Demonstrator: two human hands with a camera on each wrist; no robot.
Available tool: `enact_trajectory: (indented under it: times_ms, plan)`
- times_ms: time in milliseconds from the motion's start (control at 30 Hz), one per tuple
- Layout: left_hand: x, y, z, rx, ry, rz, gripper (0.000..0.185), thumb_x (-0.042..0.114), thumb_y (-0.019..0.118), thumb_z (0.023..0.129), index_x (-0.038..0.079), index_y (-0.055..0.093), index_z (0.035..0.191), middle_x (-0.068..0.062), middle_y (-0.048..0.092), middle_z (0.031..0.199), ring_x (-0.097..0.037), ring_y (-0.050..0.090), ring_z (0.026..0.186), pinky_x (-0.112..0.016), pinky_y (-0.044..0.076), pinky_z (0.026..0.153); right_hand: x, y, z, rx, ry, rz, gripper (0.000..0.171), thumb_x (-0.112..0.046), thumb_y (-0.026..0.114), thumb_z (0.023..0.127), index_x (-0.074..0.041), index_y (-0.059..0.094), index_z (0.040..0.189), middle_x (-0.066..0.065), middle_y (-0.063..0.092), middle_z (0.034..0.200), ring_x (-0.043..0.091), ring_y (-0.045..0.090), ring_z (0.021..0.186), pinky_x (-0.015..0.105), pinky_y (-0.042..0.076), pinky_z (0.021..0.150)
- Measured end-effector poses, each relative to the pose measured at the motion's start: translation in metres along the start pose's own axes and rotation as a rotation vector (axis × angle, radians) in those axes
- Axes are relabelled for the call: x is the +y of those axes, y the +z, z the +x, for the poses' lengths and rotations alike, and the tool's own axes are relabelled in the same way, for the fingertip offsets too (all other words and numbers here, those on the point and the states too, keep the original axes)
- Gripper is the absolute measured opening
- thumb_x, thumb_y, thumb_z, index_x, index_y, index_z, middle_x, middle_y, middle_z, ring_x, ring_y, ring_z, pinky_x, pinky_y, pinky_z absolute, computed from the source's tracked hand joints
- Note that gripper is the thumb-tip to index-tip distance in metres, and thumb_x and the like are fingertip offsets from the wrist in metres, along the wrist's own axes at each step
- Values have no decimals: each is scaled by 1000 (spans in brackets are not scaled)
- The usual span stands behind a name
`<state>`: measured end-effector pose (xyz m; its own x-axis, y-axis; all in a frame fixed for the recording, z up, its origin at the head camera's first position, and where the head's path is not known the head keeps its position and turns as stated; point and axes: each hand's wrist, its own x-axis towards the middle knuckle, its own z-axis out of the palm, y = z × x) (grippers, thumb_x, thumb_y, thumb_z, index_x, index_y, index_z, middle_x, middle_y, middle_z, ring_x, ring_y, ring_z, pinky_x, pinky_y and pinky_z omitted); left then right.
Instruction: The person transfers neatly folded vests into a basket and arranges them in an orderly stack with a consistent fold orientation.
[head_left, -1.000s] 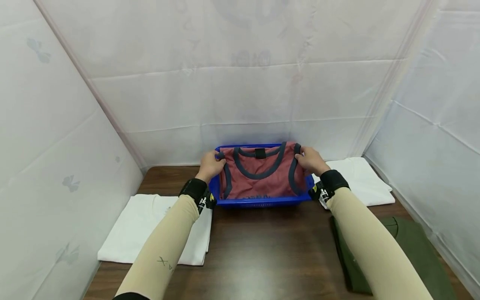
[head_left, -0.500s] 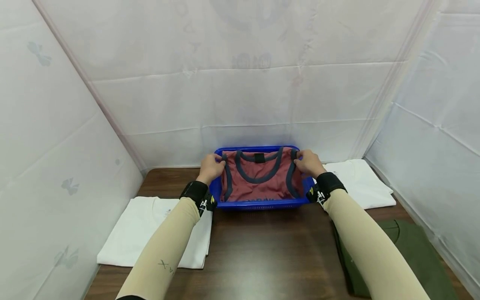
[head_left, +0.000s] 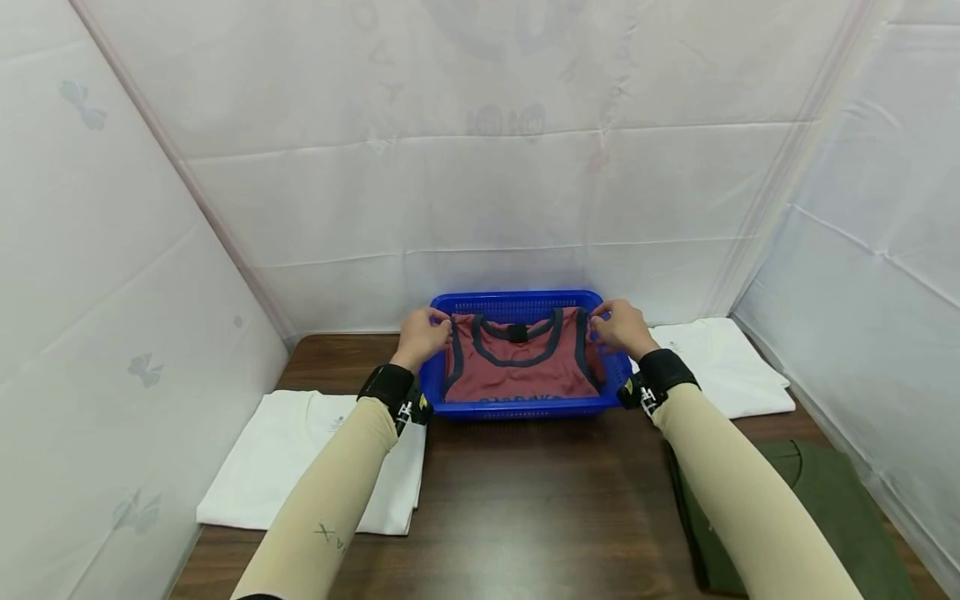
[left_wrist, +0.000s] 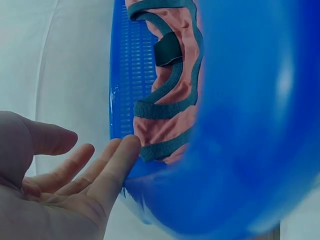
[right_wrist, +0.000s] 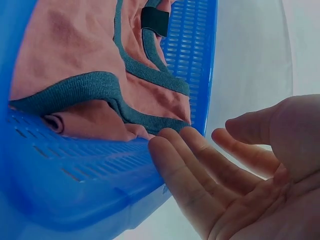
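Observation:
A red tank top (head_left: 525,373) with dark grey trim lies folded inside a blue plastic basket (head_left: 517,412) at the back of the table. My left hand (head_left: 424,333) is at the basket's far left corner. In the left wrist view its fingers (left_wrist: 107,167) are straight, one tip touching the basket rim (left_wrist: 250,125) beside the top's strap (left_wrist: 165,148). My right hand (head_left: 618,326) is at the far right corner. Its fingers (right_wrist: 200,170) lie relaxed against the outside of the basket wall (right_wrist: 75,170), with the top (right_wrist: 75,45) inside. Neither hand holds anything.
The dark wooden table (head_left: 525,508) carries a folded white shirt (head_left: 300,454) at the left, another folded white shirt (head_left: 723,362) at the back right, and a folded olive green garment (head_left: 821,500) at the front right. White fabric walls close in on three sides.
The tank top has sunk from above the rim down into the basket. Both hands, which held its shoulder straps, have let go and now rest at the basket's far corners.

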<state>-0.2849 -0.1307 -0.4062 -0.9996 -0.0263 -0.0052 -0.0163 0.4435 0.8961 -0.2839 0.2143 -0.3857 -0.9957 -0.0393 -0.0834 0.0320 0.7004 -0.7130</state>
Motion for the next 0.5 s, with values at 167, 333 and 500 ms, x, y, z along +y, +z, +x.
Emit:
enact_trajectory:
  times_ms: [167, 333, 500]
  plan:
    - [-1, -2, -7, -37, 18, -23, 32, 8, 52, 107, -9, 58, 133, -29, 68, 116, -41, 70, 106, -45, 59, 90, 6, -1, -1, 11, -8, 23, 38, -14, 47, 107, 8, 58, 136, 35, 65, 121, 39, 74, 91, 37, 63, 67]
    - [-3, -5, -9, -48, 39, -30, 32, 8, 52, 107, -10, 57, 134, -29, 69, 115, -41, 70, 107, -47, 58, 91, 8, 1, -2, 18, -26, 47, 38, -16, 48, 107, 6, 58, 136, 33, 65, 121, 38, 75, 89, 34, 62, 65]
    - [-9, -10, -11, -49, 86, -98, 32, 7, 51, 108, -10, 56, 134, -32, 67, 116, -44, 68, 108, -45, 59, 91, 5, 3, -2, 2, -57, 63, 38, -18, 48, 109, 4, 57, 137, 30, 67, 121, 42, 72, 96, 36, 62, 68]
